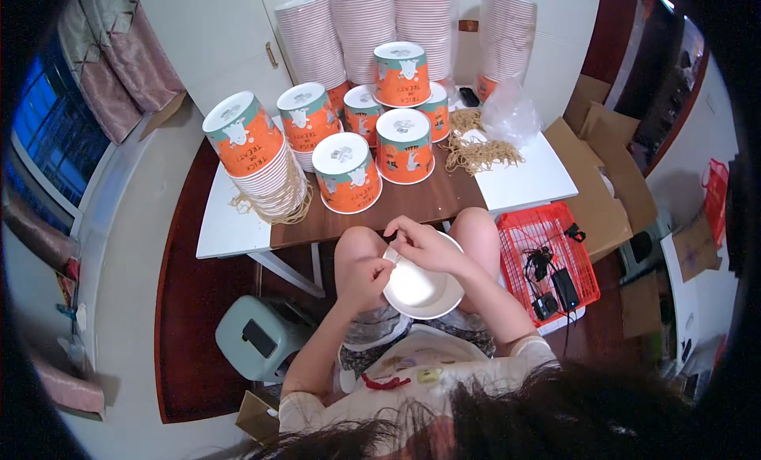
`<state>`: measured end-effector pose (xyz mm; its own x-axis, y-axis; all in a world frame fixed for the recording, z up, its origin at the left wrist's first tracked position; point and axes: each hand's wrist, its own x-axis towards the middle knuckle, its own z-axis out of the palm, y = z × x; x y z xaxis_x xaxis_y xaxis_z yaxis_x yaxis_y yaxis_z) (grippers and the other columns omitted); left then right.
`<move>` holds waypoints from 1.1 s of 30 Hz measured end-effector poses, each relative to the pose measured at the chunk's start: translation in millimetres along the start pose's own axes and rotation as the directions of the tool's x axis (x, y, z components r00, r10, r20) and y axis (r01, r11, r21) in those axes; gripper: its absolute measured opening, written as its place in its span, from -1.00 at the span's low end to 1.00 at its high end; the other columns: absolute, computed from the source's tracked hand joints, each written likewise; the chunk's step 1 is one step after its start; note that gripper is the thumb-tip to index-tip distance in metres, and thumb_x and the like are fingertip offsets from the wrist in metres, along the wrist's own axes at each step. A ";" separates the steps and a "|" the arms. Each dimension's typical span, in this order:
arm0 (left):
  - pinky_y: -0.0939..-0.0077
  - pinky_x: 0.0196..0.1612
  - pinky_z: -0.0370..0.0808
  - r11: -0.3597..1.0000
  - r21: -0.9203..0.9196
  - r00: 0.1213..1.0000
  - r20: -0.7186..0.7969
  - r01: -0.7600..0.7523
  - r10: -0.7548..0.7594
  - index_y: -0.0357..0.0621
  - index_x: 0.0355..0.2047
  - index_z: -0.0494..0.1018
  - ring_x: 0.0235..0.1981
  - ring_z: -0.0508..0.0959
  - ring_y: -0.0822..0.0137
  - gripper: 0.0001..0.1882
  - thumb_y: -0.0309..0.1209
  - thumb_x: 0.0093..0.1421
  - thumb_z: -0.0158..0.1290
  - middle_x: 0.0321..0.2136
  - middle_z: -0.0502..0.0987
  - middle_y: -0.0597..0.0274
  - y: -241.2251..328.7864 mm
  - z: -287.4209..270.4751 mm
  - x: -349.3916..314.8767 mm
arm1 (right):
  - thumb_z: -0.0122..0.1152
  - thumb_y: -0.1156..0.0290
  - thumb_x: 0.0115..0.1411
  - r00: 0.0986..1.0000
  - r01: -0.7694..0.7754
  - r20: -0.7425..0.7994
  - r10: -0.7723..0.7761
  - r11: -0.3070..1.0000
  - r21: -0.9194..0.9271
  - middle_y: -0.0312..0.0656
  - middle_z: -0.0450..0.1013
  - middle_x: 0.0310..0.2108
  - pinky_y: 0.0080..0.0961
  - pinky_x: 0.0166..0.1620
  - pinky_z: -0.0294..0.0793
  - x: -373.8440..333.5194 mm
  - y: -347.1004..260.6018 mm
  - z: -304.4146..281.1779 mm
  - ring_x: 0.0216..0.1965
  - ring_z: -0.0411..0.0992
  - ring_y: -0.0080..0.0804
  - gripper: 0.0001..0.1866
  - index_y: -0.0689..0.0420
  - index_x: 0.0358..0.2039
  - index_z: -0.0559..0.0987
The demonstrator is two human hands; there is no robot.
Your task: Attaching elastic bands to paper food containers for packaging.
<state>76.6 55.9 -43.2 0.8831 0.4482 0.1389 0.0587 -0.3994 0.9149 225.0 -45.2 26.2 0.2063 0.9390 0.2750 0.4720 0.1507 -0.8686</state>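
A white-lined paper bucket (424, 289) rests tilted between my thighs, its open mouth facing up toward me. My left hand (369, 282) is closed at the left side of its rim, thumb and fingers pinched together. Across the far part of the rim lies my right hand (426, 246), also closed, its fingertips meeting close to the left hand. What lies between the right fingertips is too small to make out. Orange and green paper buckets (346, 174) stand upside down on the table ahead, several of them, one set on top of others.
Tan cord bundles (483, 153) lie on the table's right; more cords (281, 202) drape over the left bucket stack. Tall wrapped bucket stacks (363, 36) line the back, near a clear plastic bag (511, 111). A red crate (547, 262) holds black adapters; a grey-green stool (258, 337) stands left.
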 end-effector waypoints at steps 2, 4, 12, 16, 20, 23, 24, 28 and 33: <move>0.58 -0.49 0.37 0.993 0.096 0.997 0.044 -0.071 0.067 -0.29 -0.44 0.44 -0.57 0.45 0.48 -0.82 -0.41 0.05 -0.06 -0.56 0.49 0.23 -0.4 -0.9 0.7 | 0.00 0.41 0.06 0.999 0.038 -0.030 -0.039 0.998 -0.045 -0.23 0.29 -0.66 -0.52 -0.51 0.29 7.4 6.3 3.8 -0.62 0.32 -0.45 -0.83 0.16 -0.33 0.34; 0.58 -0.44 0.38 0.989 -0.116 0.989 0.120 0.097 -0.083 -0.29 -0.46 0.45 -0.53 0.45 0.48 -0.82 -0.41 0.03 -0.05 -0.56 0.49 0.22 0.5 -1.7 -1.4 | -0.02 0.40 0.05 0.995 0.070 -0.060 -0.074 0.995 -0.067 -0.15 0.32 -0.63 -0.42 -0.49 0.31 15.6 6.9 8.2 -0.59 0.34 -0.27 -0.86 0.18 -0.39 0.35; 0.69 -0.34 0.36 0.932 -0.243 0.963 0.097 0.268 -0.251 -0.28 -0.46 0.48 -0.47 0.43 0.54 -0.82 -0.40 0.07 -0.04 -0.54 0.49 0.29 8.8 -22.5 -1.3 | 0.14 0.32 -0.08 0.940 0.145 -0.198 -0.276 0.853 -0.501 -0.23 0.29 -0.50 -0.39 -0.26 0.19 -25.2 11.0 34.5 -0.35 0.28 -0.27 -0.89 0.04 -0.52 0.47; 0.70 -0.32 0.35 0.914 -0.324 0.964 0.186 0.245 -0.192 -0.28 -0.46 0.49 -0.45 0.43 0.55 -0.83 -0.42 0.07 -0.03 -0.54 0.50 0.31 -0.9 -22.1 -1.0 | 0.16 0.30 -0.09 0.954 0.115 -0.205 -0.218 0.900 -0.420 -0.19 0.34 -0.46 -0.36 -0.29 0.25 -39.8 25.7 53.3 -0.34 0.31 -0.22 -0.87 0.06 -0.54 0.50; 0.68 -0.30 0.35 0.879 -0.384 0.955 0.196 0.283 -0.222 -0.29 -0.45 0.48 -0.45 0.44 0.53 -0.83 -0.43 0.07 -0.02 -0.53 0.50 0.29 1.9 -20.6 -6.1 | 0.15 0.33 -0.08 0.975 0.061 -0.168 -0.146 0.901 -0.429 -0.17 0.36 -0.45 -0.33 -0.27 0.26 -41.5 31.9 52.1 -0.33 0.32 -0.21 -0.88 0.09 -0.56 0.49; 0.65 -0.25 0.35 0.865 -0.378 0.943 0.177 0.330 -0.283 -0.29 -0.43 0.46 -0.43 0.45 0.51 -0.85 -0.43 0.06 -0.01 -0.52 0.50 0.29 2.7 -23.0 -7.3 | 0.17 0.41 -0.12 0.954 0.036 -0.253 -0.161 0.899 -0.437 -0.16 0.36 -0.52 -0.34 -0.31 0.30 -41.1 18.3 46.6 -0.41 0.33 -0.18 -0.90 0.12 -0.62 0.46; 0.64 -0.24 0.35 0.857 -0.385 0.938 0.191 0.343 -0.289 -0.28 -0.43 0.46 -0.43 0.46 0.49 -0.85 -0.43 0.06 -0.01 -0.51 0.50 0.28 -0.2 -24.5 -8.2 | 0.17 0.41 -0.12 0.954 0.038 -0.251 -0.162 0.899 -0.437 -0.16 0.36 -0.52 -0.34 -0.31 0.30 -42.5 15.1 45.3 -0.41 0.33 -0.18 -0.90 0.12 -0.62 0.46; 0.63 -0.25 0.36 0.851 -0.412 0.943 0.204 0.325 -0.262 -0.29 -0.43 0.44 -0.43 0.47 0.48 -0.86 -0.44 0.05 0.00 -0.50 0.51 0.23 -4.4 -27.0 -9.7 | 0.16 0.44 -0.15 0.962 0.018 -0.244 -0.122 0.920 -0.391 -0.18 0.36 -0.55 -0.35 -0.36 0.31 -52.7 3.3 51.0 -0.46 0.35 -0.21 -0.93 0.11 -0.64 0.45; 0.64 -0.33 0.40 0.784 -0.484 0.921 0.232 0.389 -0.314 -0.30 -0.42 0.42 -0.45 0.48 0.47 -0.86 -0.48 0.01 0.05 -0.50 0.50 0.21 -4.7 -26.8 -10.2 | 0.13 0.32 -0.10 0.979 0.078 -0.107 -0.175 0.799 -0.597 -0.20 0.35 -0.63 -0.32 -0.51 0.33 -63.4 -13.0 90.1 -0.59 0.37 -0.22 -0.88 0.08 -0.64 0.49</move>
<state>54.9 74.6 -38.7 0.9028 0.3523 -0.2469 0.1641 0.2486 0.9546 128.5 -78.9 -17.1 0.2112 0.8593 0.4657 0.9044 0.0088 -0.4265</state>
